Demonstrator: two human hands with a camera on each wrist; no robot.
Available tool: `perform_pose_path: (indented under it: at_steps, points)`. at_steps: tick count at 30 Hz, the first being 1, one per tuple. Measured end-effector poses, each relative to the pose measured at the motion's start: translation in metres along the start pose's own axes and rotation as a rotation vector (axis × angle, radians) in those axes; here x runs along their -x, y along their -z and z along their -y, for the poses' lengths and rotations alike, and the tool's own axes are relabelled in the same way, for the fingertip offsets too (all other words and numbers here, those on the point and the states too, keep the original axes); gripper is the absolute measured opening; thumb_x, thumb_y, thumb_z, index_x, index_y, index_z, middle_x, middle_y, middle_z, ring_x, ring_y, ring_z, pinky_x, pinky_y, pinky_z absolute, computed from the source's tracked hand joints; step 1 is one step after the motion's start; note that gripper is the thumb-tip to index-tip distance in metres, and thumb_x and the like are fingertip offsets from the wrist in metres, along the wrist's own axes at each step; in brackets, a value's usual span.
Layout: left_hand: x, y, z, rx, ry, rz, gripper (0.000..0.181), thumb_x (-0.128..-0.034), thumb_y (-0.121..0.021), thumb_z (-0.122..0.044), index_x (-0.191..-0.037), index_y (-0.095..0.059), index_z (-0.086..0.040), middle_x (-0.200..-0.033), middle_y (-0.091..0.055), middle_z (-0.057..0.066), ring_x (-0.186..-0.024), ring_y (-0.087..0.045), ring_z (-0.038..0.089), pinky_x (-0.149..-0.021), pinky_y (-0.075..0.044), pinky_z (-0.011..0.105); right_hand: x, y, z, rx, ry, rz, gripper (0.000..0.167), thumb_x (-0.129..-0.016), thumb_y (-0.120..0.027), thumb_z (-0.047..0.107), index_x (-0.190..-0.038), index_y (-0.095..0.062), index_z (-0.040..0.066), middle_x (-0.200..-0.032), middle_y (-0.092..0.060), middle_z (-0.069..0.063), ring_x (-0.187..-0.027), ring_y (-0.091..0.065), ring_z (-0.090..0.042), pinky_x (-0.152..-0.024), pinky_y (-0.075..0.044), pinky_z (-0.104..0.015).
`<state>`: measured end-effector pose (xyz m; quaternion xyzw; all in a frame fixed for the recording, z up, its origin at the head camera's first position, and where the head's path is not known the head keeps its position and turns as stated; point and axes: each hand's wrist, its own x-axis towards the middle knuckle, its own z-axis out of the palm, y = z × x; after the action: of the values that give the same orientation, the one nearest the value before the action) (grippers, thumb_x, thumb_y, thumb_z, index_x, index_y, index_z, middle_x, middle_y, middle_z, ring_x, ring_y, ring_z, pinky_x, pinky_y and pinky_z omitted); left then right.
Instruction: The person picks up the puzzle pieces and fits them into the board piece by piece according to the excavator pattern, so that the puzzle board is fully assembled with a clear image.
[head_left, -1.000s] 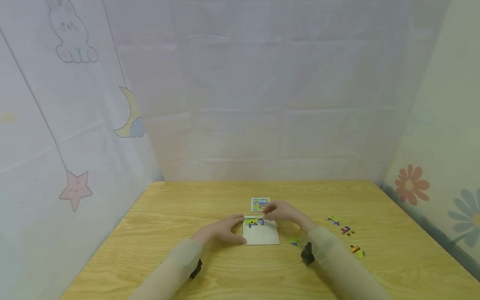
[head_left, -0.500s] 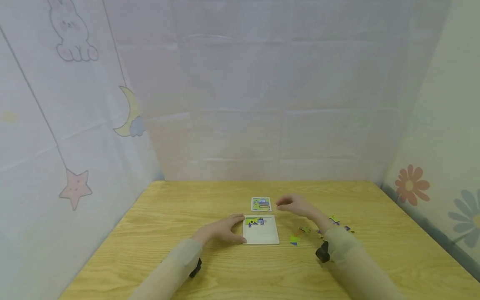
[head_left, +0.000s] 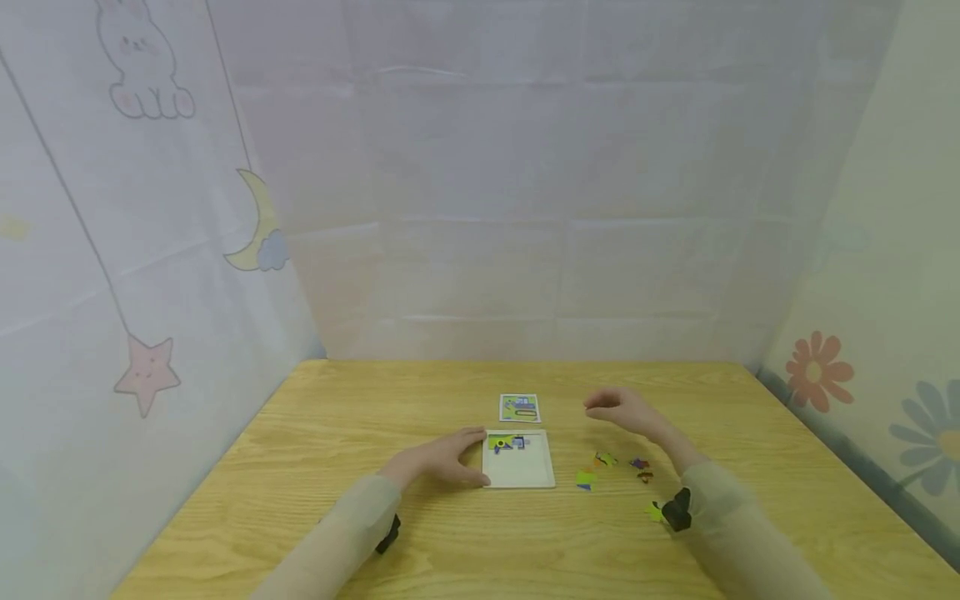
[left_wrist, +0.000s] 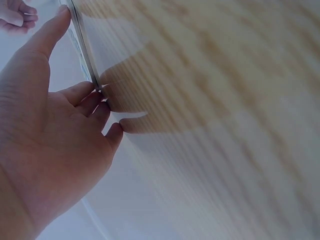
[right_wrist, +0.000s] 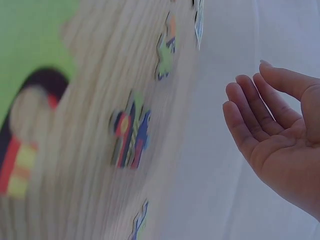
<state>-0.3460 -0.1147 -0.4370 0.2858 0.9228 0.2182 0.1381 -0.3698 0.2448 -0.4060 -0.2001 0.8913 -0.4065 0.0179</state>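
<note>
A white square puzzle tray (head_left: 528, 473) lies on the table, with a few joined jigsaw pieces (head_left: 508, 442) along its far left part. My left hand (head_left: 441, 459) rests against the tray's left side, thumb at the near corner and fingertips at the far one; the left wrist view shows them touching the tray's edge (left_wrist: 86, 47). To the right, my right hand (head_left: 628, 410) hovers over the table, its fingers loosely bent with nothing between them. The right wrist view shows that hand's palm (right_wrist: 287, 150) above loose jigsaw pieces (right_wrist: 131, 131).
A small picture card (head_left: 520, 408) lies just beyond the tray. Right of the tray are scattered a green and blue piece (head_left: 586, 479), a green piece (head_left: 605, 459) and dark pieces (head_left: 641, 468). A green piece (head_left: 655, 511) is partly behind the right wrist's black camera (head_left: 677, 510).
My right hand has drawn away from the tray toward the right, passing over the loose pieces. A piece now sits beside the others in the tray's far row. My left hand has stayed put.
</note>
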Motion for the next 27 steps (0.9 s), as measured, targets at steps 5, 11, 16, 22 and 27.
perform_pose_path:
  at_steps: [5,11,16,22,27]
  points:
    - [0.000,0.000,0.000,-0.004,-0.002,0.004,0.084,-0.0835,-0.066,-0.047,-0.148,-0.028,-0.007,-0.155,-0.022,0.011,-0.142,-0.022,0.032,-0.115,-0.023,0.049,0.010,0.012,-0.009,0.018,0.001,-0.008,0.028,-0.093,-0.059,0.026,-0.113,-0.063,0.007,-0.114,-0.064,-0.012,-0.109,-0.057,-0.032,-0.091,-0.049,-0.048]
    - [0.000,-0.001,0.000,-0.004,0.005,0.005,0.085,-0.0833,-0.066,-0.048,-0.148,-0.027,-0.008,-0.155,-0.022,0.011,-0.142,-0.022,0.032,-0.114,-0.024,0.049,0.020,0.023,-0.019,0.059,-0.056,-0.026,0.041,-0.091,-0.060,0.037,-0.117,-0.062,0.006,-0.115,-0.064,-0.011,-0.110,-0.057,-0.032,-0.090,-0.049,-0.047]
    - [0.000,-0.001,-0.001,0.001,0.007,0.006,0.084,-0.0835,-0.066,-0.047,-0.148,-0.027,-0.009,-0.155,-0.022,0.010,-0.142,-0.022,0.032,-0.114,-0.024,0.049,0.027,0.030,-0.024,0.081,-0.088,-0.043,0.044,-0.091,-0.060,0.037,-0.119,-0.060,0.003,-0.116,-0.063,-0.013,-0.109,-0.057,-0.033,-0.088,-0.050,-0.046]
    - [-0.001,0.000,0.000,-0.004,-0.002,0.004,0.085,-0.0834,-0.066,-0.047,-0.148,-0.027,-0.008,-0.155,-0.022,0.011,-0.142,-0.022,0.032,-0.114,-0.024,0.049,0.034,0.036,-0.036,0.100,-0.102,-0.079,0.040,-0.092,-0.060,0.032,-0.117,-0.061,0.001,-0.114,-0.064,-0.014,-0.105,-0.059,-0.032,-0.085,-0.052,-0.045]
    - [0.000,0.001,-0.001,-0.006,-0.003,0.008,0.085,-0.0834,-0.066,-0.047,-0.148,-0.027,-0.008,-0.155,-0.022,0.011,-0.142,-0.022,0.032,-0.115,-0.023,0.049,0.039,0.040,-0.044,0.120,-0.123,-0.094,0.038,-0.092,-0.060,0.030,-0.117,-0.061,0.001,-0.113,-0.064,-0.015,-0.105,-0.059,-0.032,-0.085,-0.052,-0.045]
